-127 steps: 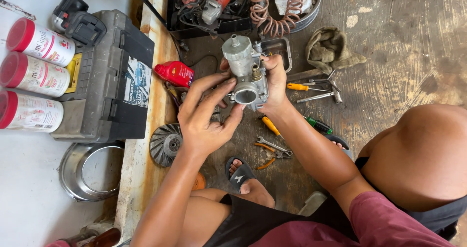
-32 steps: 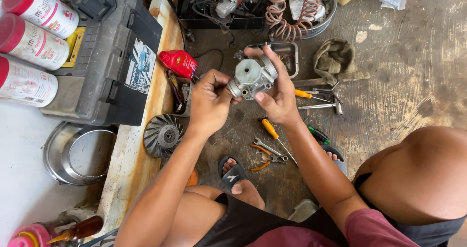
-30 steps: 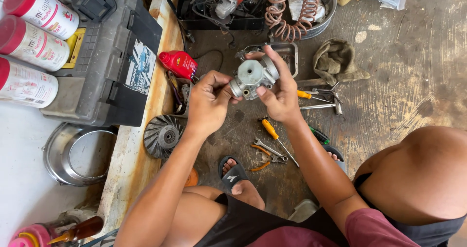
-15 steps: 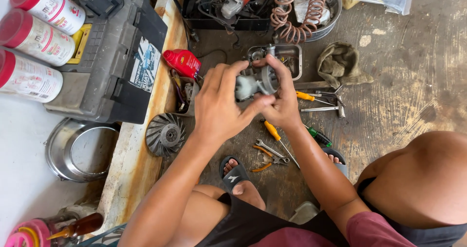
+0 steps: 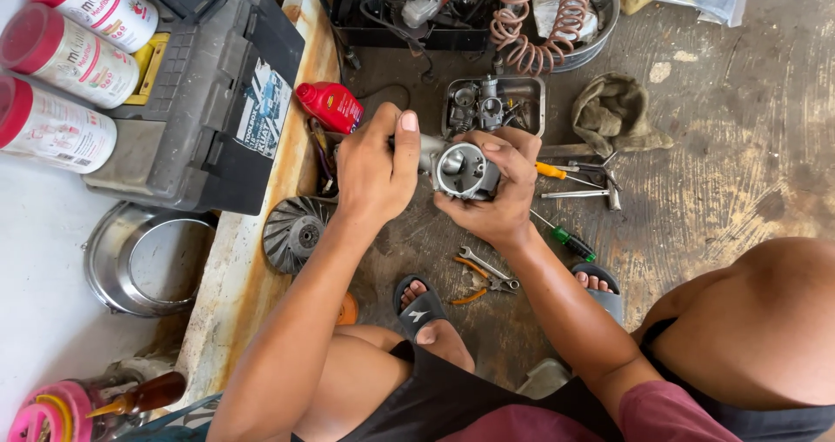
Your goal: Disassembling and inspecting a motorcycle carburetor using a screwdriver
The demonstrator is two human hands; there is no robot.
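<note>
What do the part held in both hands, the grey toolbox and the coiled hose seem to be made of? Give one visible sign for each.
Part in both hands: apparently cast metal, dull silver-grey with a matte sheen and machined round opening.
Grey toolbox: likely moulded plastic, matte, with ribbed lid and moulded latches.
Coiled hose: probably flexible plastic or rubber, pinkish-orange, holding springy loops.

arms: bare, no sleeves | hands (image 5: pixel 376 177): bare, no gloves | shorts (image 5: pixel 487 398): black | sandals (image 5: pixel 417 307): black slip-on, small white mark
</note>
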